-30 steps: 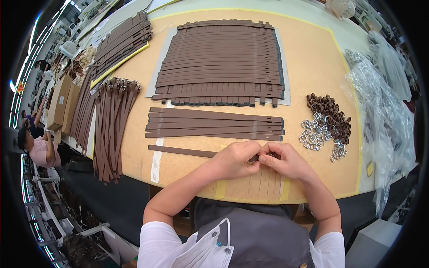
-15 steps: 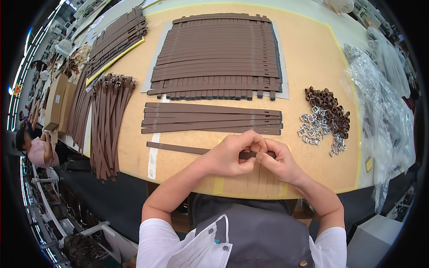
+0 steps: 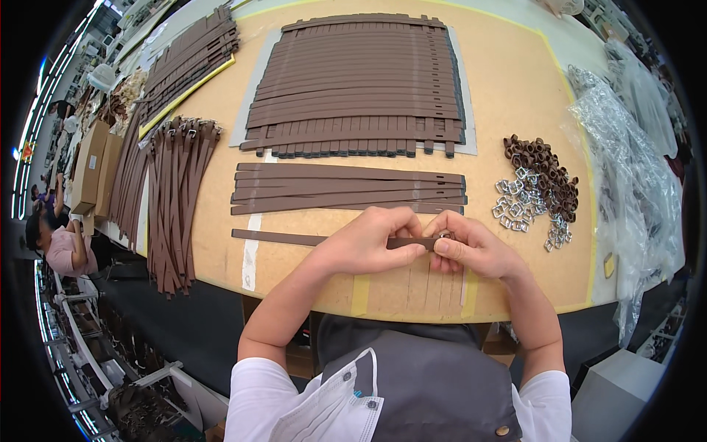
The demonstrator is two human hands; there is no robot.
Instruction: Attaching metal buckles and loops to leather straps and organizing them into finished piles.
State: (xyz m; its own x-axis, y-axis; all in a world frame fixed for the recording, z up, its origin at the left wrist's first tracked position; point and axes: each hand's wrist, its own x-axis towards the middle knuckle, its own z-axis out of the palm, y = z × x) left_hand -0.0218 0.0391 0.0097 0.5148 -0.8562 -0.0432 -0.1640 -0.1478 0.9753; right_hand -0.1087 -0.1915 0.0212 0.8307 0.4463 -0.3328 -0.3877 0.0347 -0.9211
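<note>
A long brown strap (image 3: 283,238) lies across the near part of the table, its right end raised between my two hands. My left hand (image 3: 372,239) is closed on the strap, thumb below and fingers above. At its right end, my right hand (image 3: 475,247) pinches the strap between thumb and fingers. A small metal buckle (image 3: 445,235) shows at that end, partly hidden by my fingers. Just beyond my hands lie several loose straps (image 3: 331,188) side by side. To the right sit a heap of silver buckles (image 3: 515,202) and a heap of brown loops (image 3: 545,173).
A large stack of straps (image 3: 353,81) lies on a grey board at the far middle. At the left, a bundle of straps with buckles (image 3: 173,199) hangs over the table edge, near cardboard boxes (image 3: 90,169). Clear plastic bags (image 3: 626,162) cover the right side.
My right hand has shifted right and turned, and a metal buckle now shows at the strap's end. The strap and my left hand have moved slightly left.
</note>
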